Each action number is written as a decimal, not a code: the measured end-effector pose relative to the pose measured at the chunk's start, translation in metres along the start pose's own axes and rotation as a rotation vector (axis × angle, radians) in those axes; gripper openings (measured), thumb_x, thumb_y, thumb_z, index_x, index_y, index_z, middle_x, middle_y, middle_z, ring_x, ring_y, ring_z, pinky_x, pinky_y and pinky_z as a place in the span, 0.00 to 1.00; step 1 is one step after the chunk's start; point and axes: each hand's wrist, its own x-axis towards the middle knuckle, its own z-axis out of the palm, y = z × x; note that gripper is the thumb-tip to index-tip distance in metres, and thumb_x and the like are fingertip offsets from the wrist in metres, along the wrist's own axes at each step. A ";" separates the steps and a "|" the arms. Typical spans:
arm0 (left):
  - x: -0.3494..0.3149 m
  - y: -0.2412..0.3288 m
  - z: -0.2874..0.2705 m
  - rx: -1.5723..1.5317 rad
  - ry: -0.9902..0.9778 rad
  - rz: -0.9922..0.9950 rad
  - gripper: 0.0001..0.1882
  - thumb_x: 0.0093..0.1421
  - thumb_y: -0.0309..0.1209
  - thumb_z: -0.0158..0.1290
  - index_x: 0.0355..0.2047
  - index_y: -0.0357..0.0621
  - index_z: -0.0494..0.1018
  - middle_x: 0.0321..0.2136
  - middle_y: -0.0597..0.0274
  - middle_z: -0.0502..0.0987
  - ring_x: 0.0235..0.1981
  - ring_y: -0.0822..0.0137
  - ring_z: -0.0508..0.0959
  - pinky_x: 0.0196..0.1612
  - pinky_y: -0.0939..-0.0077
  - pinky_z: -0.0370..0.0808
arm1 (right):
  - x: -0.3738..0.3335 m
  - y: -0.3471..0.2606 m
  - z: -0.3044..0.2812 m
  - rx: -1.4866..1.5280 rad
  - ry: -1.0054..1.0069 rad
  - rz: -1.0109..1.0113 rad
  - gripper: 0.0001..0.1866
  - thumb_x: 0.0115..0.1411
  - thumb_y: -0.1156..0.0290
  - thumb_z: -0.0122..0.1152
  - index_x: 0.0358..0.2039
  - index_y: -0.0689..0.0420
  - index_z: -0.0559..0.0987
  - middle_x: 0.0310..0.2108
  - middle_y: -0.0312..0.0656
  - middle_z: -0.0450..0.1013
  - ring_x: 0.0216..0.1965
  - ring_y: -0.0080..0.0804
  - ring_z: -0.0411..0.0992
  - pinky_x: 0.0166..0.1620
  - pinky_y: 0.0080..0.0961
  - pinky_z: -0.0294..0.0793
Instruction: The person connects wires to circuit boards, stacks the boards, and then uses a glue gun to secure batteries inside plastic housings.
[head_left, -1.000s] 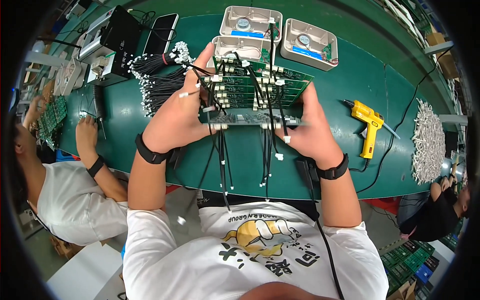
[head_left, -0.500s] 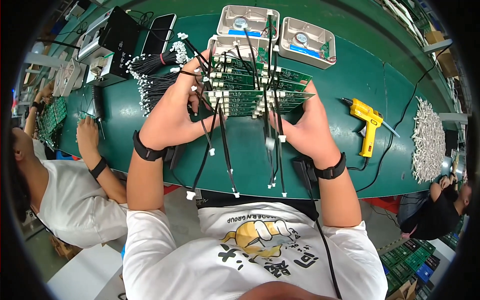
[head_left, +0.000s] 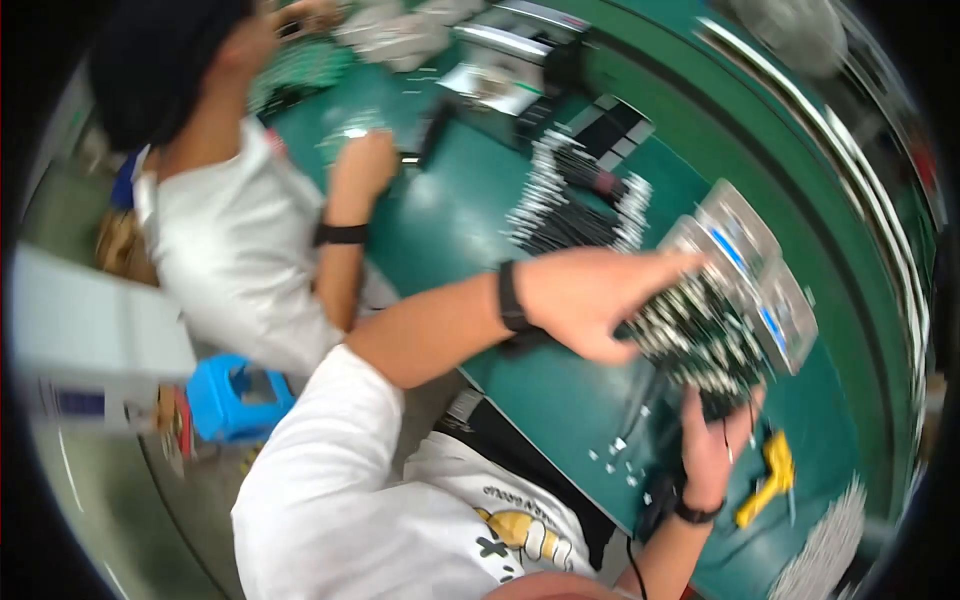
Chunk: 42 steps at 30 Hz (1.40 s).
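Note:
Between my two hands is a stack of green circuit boards [head_left: 700,335] with pale connectors, smeared by motion. My left hand [head_left: 585,300] is closed on the boards' left end, its fingers partly hidden behind them. Gripping their lower right end is my right hand [head_left: 712,450], thumb and fingers on either side. Black cables with white plugs [head_left: 628,420] hang from the stack over the table. Just beyond the boards stand open light-grey plastic housings [head_left: 785,318], with blue cells inside.
A bundle of black cables [head_left: 575,205] with white ends lies near a phone [head_left: 605,130] on the green table [head_left: 450,225]. A yellow glue gun [head_left: 768,480] and a white heap [head_left: 825,550] lie at right. Left sits a co-worker [head_left: 235,230]; a blue stool [head_left: 235,398] stands below.
The view has swung to the left, bringing the co-worker and the stool into fuller sight. Both hands still hold the board stack, now tilted and blurred in the picture.

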 end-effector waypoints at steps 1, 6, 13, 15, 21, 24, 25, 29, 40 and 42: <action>-0.002 0.005 -0.002 -0.002 0.000 0.015 0.61 0.58 0.33 0.73 0.85 0.38 0.50 0.70 0.42 0.75 0.44 0.54 0.89 0.51 0.60 0.87 | -0.002 0.008 -0.003 0.021 -0.033 0.007 0.44 0.69 0.76 0.76 0.78 0.67 0.61 0.66 0.50 0.74 0.60 0.43 0.76 0.68 0.42 0.76; -0.006 0.010 0.002 0.083 0.105 -0.003 0.56 0.56 0.37 0.74 0.80 0.40 0.58 0.60 0.44 0.80 0.47 0.45 0.88 0.50 0.55 0.85 | -0.003 0.022 0.005 0.176 0.008 -0.102 0.43 0.72 0.75 0.75 0.80 0.64 0.61 0.72 0.49 0.70 0.68 0.39 0.72 0.72 0.39 0.72; 0.001 0.000 0.003 0.193 0.074 -0.006 0.41 0.54 0.42 0.73 0.65 0.42 0.71 0.50 0.50 0.82 0.49 0.42 0.86 0.48 0.49 0.83 | 0.016 -0.027 0.011 0.393 0.005 0.023 0.48 0.71 0.72 0.76 0.83 0.61 0.56 0.74 0.48 0.66 0.69 0.41 0.71 0.73 0.40 0.72; 0.002 0.006 0.004 0.132 0.088 0.013 0.38 0.53 0.41 0.74 0.60 0.42 0.72 0.48 0.50 0.82 0.50 0.42 0.85 0.49 0.49 0.84 | 0.013 -0.018 0.010 0.394 -0.010 0.019 0.47 0.72 0.71 0.76 0.83 0.59 0.58 0.73 0.47 0.66 0.69 0.38 0.71 0.72 0.37 0.74; 0.003 0.007 0.016 0.120 0.136 0.021 0.36 0.52 0.41 0.74 0.58 0.43 0.73 0.45 0.51 0.82 0.50 0.43 0.85 0.49 0.49 0.84 | 0.011 -0.015 0.020 0.366 0.067 0.094 0.44 0.72 0.70 0.76 0.82 0.57 0.62 0.71 0.45 0.68 0.68 0.34 0.71 0.70 0.31 0.75; 0.005 0.010 0.017 0.143 0.149 0.020 0.37 0.50 0.42 0.76 0.57 0.43 0.74 0.43 0.51 0.82 0.49 0.43 0.85 0.48 0.51 0.84 | 0.011 -0.025 0.021 0.451 0.035 0.109 0.44 0.71 0.71 0.77 0.81 0.58 0.63 0.70 0.45 0.68 0.67 0.32 0.71 0.71 0.31 0.74; 0.006 0.010 0.018 0.130 0.146 0.035 0.37 0.50 0.42 0.76 0.57 0.43 0.74 0.43 0.51 0.82 0.49 0.43 0.85 0.48 0.51 0.84 | 0.009 -0.019 0.019 0.437 0.050 0.110 0.44 0.71 0.71 0.77 0.81 0.58 0.63 0.70 0.45 0.68 0.67 0.32 0.71 0.71 0.31 0.74; 0.003 0.016 0.009 0.231 0.047 0.047 0.37 0.51 0.43 0.79 0.55 0.41 0.75 0.44 0.49 0.83 0.47 0.43 0.86 0.48 0.52 0.84 | 0.009 0.015 0.013 0.336 0.065 0.046 0.45 0.76 0.59 0.74 0.84 0.56 0.59 0.73 0.47 0.68 0.69 0.34 0.72 0.70 0.32 0.75; -0.109 0.063 -0.041 -0.272 1.042 -0.227 0.23 0.66 0.38 0.75 0.55 0.42 0.80 0.42 0.68 0.86 0.39 0.75 0.83 0.46 0.71 0.83 | 0.014 -0.031 0.007 0.372 -0.080 -0.173 0.35 0.78 0.71 0.65 0.79 0.59 0.63 0.62 0.46 0.74 0.56 0.32 0.77 0.61 0.29 0.77; -0.140 0.060 -0.038 -0.406 1.217 -0.354 0.19 0.72 0.39 0.70 0.55 0.43 0.79 0.40 0.67 0.85 0.34 0.75 0.83 0.39 0.72 0.82 | 0.014 -0.030 0.011 0.343 -0.077 -0.135 0.34 0.78 0.72 0.64 0.79 0.60 0.64 0.61 0.45 0.74 0.55 0.31 0.76 0.60 0.29 0.77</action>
